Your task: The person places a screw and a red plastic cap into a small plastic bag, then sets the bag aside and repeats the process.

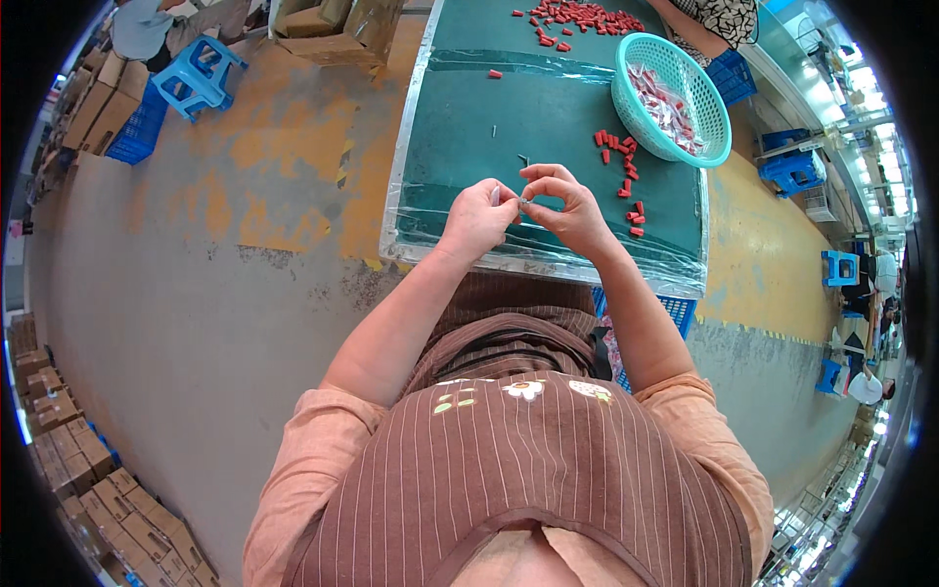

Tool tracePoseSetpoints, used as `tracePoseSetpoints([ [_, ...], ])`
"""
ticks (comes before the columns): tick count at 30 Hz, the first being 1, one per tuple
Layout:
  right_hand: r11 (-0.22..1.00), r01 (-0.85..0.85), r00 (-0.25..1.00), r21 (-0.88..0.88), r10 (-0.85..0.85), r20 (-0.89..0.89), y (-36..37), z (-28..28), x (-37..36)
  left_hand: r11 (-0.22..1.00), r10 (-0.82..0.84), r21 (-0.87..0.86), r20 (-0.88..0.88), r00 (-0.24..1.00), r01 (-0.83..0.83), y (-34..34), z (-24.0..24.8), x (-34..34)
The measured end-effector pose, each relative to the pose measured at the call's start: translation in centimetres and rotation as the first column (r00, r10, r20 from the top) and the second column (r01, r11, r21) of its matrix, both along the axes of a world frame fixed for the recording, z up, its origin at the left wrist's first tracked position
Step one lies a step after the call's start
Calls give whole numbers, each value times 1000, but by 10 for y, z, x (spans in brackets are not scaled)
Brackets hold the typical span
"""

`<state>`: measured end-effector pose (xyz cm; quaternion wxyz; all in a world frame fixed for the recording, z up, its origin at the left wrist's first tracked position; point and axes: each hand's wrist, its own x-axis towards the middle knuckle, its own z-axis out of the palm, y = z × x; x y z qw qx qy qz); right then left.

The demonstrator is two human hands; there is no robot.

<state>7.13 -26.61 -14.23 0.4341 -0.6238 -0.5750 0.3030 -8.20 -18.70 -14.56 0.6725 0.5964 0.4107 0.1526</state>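
My left hand [473, 221] and my right hand [573, 211] meet over the near part of the green-topped table [460, 108]. Thumb and fingers of each are pinched together, around something small and greyish that I cannot make out. A small dark piece [525, 159] shows just beyond my right fingers. Farther off lies a thin metal pin or screw [494, 130]. To the right of my right hand, small red cylinders [627, 166] form a loose line. One more red cylinder [495, 74] lies alone beyond my hands.
A turquoise perforated basket [719, 132] at the right holds red pieces in clear wrapping. A pile of red cylinders [592, 18] lies at the far end, near another person's arm [690, 27]. Blue stools [199, 76] and cardboard boxes [337, 34] stand on the floor.
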Motion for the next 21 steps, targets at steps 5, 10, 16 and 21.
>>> tracePoseSetpoints([
  [5, 998, -18, 1000, -63, 18, -8, -5, 4, 4, 995, 4, 102, -39, 999, 0, 0, -6, 1],
  [10, 996, 12, 993, -93, -23, -117, -9, -6, 13, 997, -8, 74, -73, 997, 13, -1, -1, 3],
  [16, 959, -31, 942, -281, -66, -330, -11, -28, 17, 992, 0, -126, -4, 1000, 0, 0, 4, 5],
  [21, 959, 36, 927, -282, -137, -349, -17, -27, 18, 953, 69, -300, 65, 996, -46, 5, -4, 3],
])
